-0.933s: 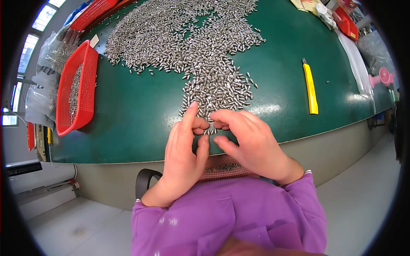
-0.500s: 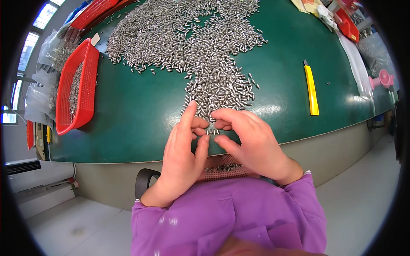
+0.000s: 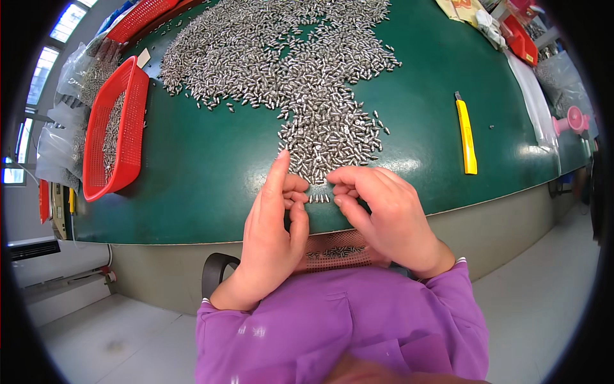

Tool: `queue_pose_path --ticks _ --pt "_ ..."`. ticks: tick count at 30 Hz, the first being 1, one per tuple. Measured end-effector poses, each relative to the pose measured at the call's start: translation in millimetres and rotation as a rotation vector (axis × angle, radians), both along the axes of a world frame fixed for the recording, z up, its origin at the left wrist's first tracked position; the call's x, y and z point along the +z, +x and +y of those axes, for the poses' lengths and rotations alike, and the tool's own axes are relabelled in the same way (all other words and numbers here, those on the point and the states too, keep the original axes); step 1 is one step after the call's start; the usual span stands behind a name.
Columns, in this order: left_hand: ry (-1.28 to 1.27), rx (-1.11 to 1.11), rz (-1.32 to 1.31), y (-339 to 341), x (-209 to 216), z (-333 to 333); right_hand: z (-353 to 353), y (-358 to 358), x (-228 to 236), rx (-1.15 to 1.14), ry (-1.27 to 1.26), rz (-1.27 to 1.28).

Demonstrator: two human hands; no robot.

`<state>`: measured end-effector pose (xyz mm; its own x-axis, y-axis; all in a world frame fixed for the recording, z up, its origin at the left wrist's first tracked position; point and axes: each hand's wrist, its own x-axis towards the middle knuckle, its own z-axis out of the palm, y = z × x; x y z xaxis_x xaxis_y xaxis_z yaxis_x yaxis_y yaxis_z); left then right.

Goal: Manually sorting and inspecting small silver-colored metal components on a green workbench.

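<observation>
A short row of small metal pins (image 3: 318, 198) lies on the green table (image 3: 211, 173) at its near edge, lined up side by side between the two hands, seemingly so that they can be looked over or counted as a set. The left hand (image 3: 272, 240) rests on its edge with the forefinger stretched up toward the heap and the other fingers curled beside the row, gripping nothing that shows; the right hand (image 3: 387, 214) arches over the row's right end, fingertips bent down onto the pins, and whether it pinches any I cannot tell. Just beyond, the big pile of pins (image 3: 300, 70) tapers into a tongue within easy reach. Under the table edge a reddish mesh basket (image 3: 336, 251) holds some pins. Further out lie a red tray (image 3: 118, 131) at the left and a yellow utility knife (image 3: 466, 134) at the right
</observation>
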<state>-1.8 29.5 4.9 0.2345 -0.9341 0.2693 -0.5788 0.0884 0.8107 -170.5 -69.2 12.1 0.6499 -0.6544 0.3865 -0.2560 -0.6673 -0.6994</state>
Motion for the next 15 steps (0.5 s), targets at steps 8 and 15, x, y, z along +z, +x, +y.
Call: queue_pose_path --ticks 8,15 --pt "-0.062 -0.042 -0.087 1.9 -3.1 -1.0 -1.2 -0.4 -0.2 0.018 -0.025 -0.01" --pt "-0.028 -0.057 -0.06 2.1 -0.7 -1.4 -0.9 0.8 0.1 0.021 -0.062 -0.001"
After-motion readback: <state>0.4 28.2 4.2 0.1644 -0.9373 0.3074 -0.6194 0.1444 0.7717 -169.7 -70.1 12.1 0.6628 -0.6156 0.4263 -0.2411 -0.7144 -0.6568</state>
